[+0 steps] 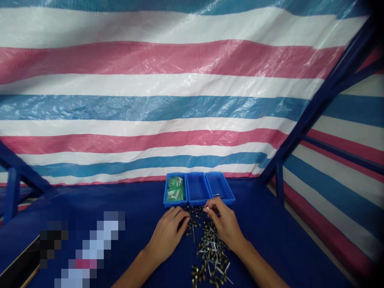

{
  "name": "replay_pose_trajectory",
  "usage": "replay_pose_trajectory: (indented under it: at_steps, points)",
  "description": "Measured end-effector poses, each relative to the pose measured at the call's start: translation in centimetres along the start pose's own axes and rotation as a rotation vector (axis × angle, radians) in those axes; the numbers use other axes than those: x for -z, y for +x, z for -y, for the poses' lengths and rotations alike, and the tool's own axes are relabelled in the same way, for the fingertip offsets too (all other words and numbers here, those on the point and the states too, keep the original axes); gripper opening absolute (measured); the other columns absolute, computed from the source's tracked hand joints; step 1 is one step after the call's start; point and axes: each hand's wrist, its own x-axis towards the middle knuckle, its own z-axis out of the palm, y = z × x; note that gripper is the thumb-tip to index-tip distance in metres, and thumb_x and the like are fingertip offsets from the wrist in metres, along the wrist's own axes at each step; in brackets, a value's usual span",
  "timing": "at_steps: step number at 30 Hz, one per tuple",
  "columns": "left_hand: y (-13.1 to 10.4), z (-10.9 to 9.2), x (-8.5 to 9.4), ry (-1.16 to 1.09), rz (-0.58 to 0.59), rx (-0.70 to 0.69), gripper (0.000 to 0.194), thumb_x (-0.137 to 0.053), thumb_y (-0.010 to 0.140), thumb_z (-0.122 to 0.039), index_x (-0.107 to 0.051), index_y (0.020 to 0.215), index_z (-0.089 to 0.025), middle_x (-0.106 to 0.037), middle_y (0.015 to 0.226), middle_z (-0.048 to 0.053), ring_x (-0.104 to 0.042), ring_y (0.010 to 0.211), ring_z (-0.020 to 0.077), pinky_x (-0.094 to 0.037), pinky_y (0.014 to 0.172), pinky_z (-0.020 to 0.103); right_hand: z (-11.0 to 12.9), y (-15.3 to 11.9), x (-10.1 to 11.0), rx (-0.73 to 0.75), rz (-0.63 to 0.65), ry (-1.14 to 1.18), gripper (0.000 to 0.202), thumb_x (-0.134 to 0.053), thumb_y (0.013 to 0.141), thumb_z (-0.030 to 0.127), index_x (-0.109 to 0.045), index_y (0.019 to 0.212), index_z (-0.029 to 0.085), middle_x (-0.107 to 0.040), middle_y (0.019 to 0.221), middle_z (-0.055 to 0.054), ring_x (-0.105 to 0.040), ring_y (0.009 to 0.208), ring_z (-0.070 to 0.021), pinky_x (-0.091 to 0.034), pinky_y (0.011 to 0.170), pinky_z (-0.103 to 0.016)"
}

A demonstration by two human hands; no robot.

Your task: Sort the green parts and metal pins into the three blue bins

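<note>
A loose pile of mixed small hardware [212, 248] lies on the blue table between my hands: thin silver pieces like blind rivets and dark brass-coloured screws. My right hand [225, 220] pinches a small rivet-like silver piece [207, 209] between thumb and forefinger, above the pile's far right side. At the pile's left edge, my left hand [169, 231] rests palm down, thumb and forefinger close together; whatever may be between them is hidden. Several screws [196, 211] spread between both sets of fingertips. A few thin silver pins [217, 195] lie in the right blue bin [229, 188], just beyond my right hand.
Two more blue bins stand joined beside it: the middle bin [198, 187] and the left bin [165, 194], which holds green-tinted packets [175, 189]. A dark, light-edged object [22, 260] and a pixelated patch are at left. Striped sheeting [150, 108] and blue frame bars [318, 108] enclose the table.
</note>
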Motion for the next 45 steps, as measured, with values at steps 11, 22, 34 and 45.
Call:
replay_pose_trajectory:
  at_steps: [11, 22, 34, 45]
  points:
    - [0.0, -0.1, 0.0, 0.008, -0.014, -0.001, 0.019, -0.053, 0.111, -0.023, -0.071, 0.112, -0.028, -0.073, 0.106, 0.003, -0.070, 0.099, 0.0241, -0.058, 0.093, 0.041, 0.4, 0.1, 0.1, 0.114, -0.033, -0.058, 0.017, -0.054, 0.109, 0.035, -0.054, 0.095, 0.026, -0.064, 0.097, -0.003, -0.062, 0.085, -0.0200, -0.049, 0.079, -0.031]
    - [0.1, -0.1, 0.0, 0.002, -0.019, -0.016, 0.021, -0.051, 0.112, -0.025, -0.071, 0.111, -0.028, -0.073, 0.105, 0.004, -0.071, 0.098, 0.0237, -0.059, 0.096, 0.042, 0.5, 0.1, 0.2, 0.120, -0.036, -0.087, 0.019, -0.059, 0.108, 0.035, -0.054, 0.092, 0.026, -0.059, 0.089, 0.000, -0.057, 0.077, -0.0178, -0.046, 0.074, -0.029]
    - [-0.1, -0.1, -0.1, 0.002, 0.029, 0.012, 0.018, -0.052, 0.112, -0.023, -0.069, 0.114, -0.027, -0.071, 0.108, 0.004, -0.068, 0.102, 0.0245, -0.055, 0.098, 0.042, 0.9, 0.1, 0.5, 0.204, 0.071, -0.139, 0.018, -0.052, 0.113, 0.030, -0.069, 0.107, 0.027, -0.068, 0.098, -0.003, -0.068, 0.090, -0.0200, -0.051, 0.083, -0.030]
    - [0.0, -0.1, -0.1, 0.000, 0.019, 0.015, 0.018, -0.053, 0.111, -0.022, -0.070, 0.112, -0.027, -0.071, 0.108, 0.003, -0.068, 0.102, 0.0242, -0.055, 0.098, 0.040, -0.1, 0.1, 0.2, 0.213, 0.024, -0.131, 0.024, -0.039, 0.115, 0.025, -0.062, 0.120, 0.028, -0.066, 0.099, -0.003, -0.067, 0.083, -0.0184, -0.052, 0.077, -0.029]
